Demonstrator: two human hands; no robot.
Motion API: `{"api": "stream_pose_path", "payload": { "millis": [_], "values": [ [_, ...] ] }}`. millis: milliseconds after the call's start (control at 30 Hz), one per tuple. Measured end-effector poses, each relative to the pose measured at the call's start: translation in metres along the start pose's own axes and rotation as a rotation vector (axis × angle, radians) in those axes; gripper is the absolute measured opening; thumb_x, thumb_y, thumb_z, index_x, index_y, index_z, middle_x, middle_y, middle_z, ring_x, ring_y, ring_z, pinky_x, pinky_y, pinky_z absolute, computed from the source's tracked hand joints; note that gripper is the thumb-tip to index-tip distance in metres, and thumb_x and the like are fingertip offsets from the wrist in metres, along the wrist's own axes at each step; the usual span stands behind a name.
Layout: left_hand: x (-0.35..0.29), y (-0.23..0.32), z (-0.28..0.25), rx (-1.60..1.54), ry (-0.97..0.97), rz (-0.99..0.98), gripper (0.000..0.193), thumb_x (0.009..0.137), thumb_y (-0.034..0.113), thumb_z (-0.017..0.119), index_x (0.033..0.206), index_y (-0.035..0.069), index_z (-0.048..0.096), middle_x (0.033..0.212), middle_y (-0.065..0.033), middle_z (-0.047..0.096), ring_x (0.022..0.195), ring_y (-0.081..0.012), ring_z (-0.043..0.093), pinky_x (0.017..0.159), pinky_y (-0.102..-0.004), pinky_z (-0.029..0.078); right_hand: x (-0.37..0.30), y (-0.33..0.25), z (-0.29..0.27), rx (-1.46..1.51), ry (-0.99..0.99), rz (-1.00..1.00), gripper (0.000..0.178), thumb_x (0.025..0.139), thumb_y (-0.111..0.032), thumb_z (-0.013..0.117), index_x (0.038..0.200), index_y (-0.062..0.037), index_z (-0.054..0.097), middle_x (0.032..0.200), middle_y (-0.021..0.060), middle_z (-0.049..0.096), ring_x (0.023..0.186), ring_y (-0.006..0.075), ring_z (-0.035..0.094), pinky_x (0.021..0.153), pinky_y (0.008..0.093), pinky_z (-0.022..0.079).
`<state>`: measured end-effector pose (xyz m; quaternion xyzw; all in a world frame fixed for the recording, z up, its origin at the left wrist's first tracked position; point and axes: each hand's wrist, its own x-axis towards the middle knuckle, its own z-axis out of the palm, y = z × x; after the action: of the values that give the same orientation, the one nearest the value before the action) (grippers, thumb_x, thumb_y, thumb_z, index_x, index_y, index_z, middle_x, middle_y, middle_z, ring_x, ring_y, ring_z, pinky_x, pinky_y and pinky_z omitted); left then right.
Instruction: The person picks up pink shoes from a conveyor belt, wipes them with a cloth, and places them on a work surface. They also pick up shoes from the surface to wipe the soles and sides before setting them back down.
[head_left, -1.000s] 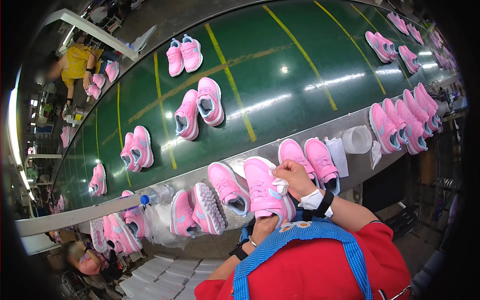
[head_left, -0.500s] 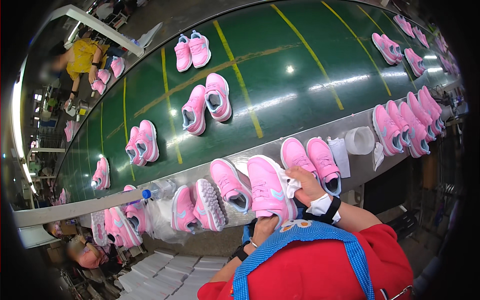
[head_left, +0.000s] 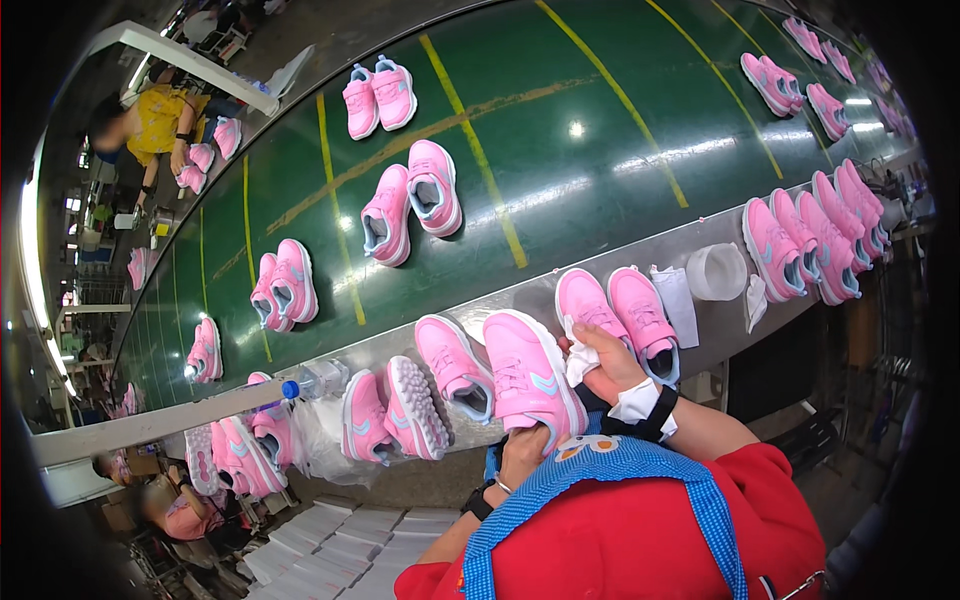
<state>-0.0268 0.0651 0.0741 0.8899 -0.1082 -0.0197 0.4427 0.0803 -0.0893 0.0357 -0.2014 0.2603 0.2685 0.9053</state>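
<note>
A pink child's sneaker (head_left: pixel 525 370) with a light-blue chevron and white sole is held up close in front of me. My left hand (head_left: pixel 522 455) grips it at the heel end, the fingers partly hidden by the shoe. Just right of the sneaker, my right hand (head_left: pixel 612 365) is closed on a crumpled white cloth (head_left: pixel 580 355); the cloth is at the sole's edge, and I cannot tell whether they touch. Another pink sneaker (head_left: pixel 455 365) stands left of the held one on the metal ledge. Behind my right hand stands a pair of pink sneakers (head_left: pixel 640 310).
A green conveyor belt (head_left: pixel 560 210) with yellow lines carries several pairs of sneakers. On the metal ledge (head_left: pixel 715 335) are a folded white cloth (head_left: pixel 676 305), a translucent tub (head_left: pixel 716 272), more sneakers and a plastic bottle (head_left: pixel 322 380). A person in yellow (head_left: pixel 160 115) works across the belt.
My right hand and the cloth have drawn back a little from the sneaker's upper toward its sole edge. The held sneaker has shifted slightly left.
</note>
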Motion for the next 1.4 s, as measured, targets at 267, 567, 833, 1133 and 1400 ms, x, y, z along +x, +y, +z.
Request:
{"api": "stream_pose_path", "payload": {
  "millis": [267, 567, 833, 1133, 1400],
  "values": [
    [0.001, 0.001, 0.002, 0.013, 0.037, 0.002, 0.023, 0.072, 0.020, 0.068, 0.072, 0.002, 0.053, 0.062, -0.0158, 0.048, 0.057, -0.0335, 0.049, 0.053, -0.0379, 0.039, 0.002, 0.002, -0.003, 0.005, 0.023, -0.009, 0.014, 0.085, -0.010, 0.055, 0.096, -0.0034, 0.054, 0.092, 0.0064, 0.055, 0.090, 0.0201, 0.055, 0.083, 0.0348, 0.044],
    [-0.001, 0.000, 0.003, -0.016, -0.029, -0.131, 0.019, 0.076, 0.018, 0.064, 0.073, 0.002, 0.055, 0.065, -0.0165, 0.053, 0.063, -0.0341, 0.053, 0.060, -0.0389, 0.042, 0.010, 0.003, -0.003, -0.120, -0.012, -0.011, 0.016, 0.085, -0.012, 0.055, 0.098, -0.0017, 0.053, 0.094, 0.0063, 0.056, 0.087, 0.0173, 0.055, 0.080, 0.0287, 0.045],
    [0.001, 0.000, 0.001, 0.000, -0.104, -0.107, 0.018, 0.075, 0.016, 0.064, 0.069, 0.003, 0.053, 0.062, -0.0135, 0.051, 0.060, -0.0314, 0.053, 0.057, -0.0376, 0.041, 0.014, 0.015, 0.019, -0.327, 0.146, -0.012, 0.019, 0.076, 0.000, 0.062, 0.092, -0.0007, 0.051, 0.086, 0.0080, 0.056, 0.076, 0.0149, 0.056, 0.068, 0.0253, 0.047],
    [-0.003, -0.002, 0.009, -0.033, -0.015, -0.044, 0.019, 0.075, 0.013, 0.064, 0.066, 0.002, 0.050, 0.060, -0.0129, 0.049, 0.056, -0.0304, 0.051, 0.052, -0.0370, 0.039, 0.005, 0.026, -0.001, -0.440, 0.155, 0.047, 0.015, 0.073, 0.005, 0.058, 0.084, -0.0014, 0.050, 0.080, 0.0068, 0.053, 0.071, 0.0146, 0.055, 0.065, 0.0256, 0.045],
    [-0.005, -0.003, 0.010, -0.071, -0.020, -0.017, 0.020, 0.074, 0.011, 0.065, 0.065, 0.003, 0.049, 0.058, -0.0118, 0.047, 0.052, -0.0281, 0.050, 0.049, -0.0363, 0.038, -0.004, 0.022, 0.001, -0.455, 0.181, 0.075, 0.018, 0.073, 0.005, 0.056, 0.088, -0.0008, 0.048, 0.080, 0.0071, 0.053, 0.072, 0.0145, 0.054, 0.065, 0.0259, 0.045]
  ]
}}
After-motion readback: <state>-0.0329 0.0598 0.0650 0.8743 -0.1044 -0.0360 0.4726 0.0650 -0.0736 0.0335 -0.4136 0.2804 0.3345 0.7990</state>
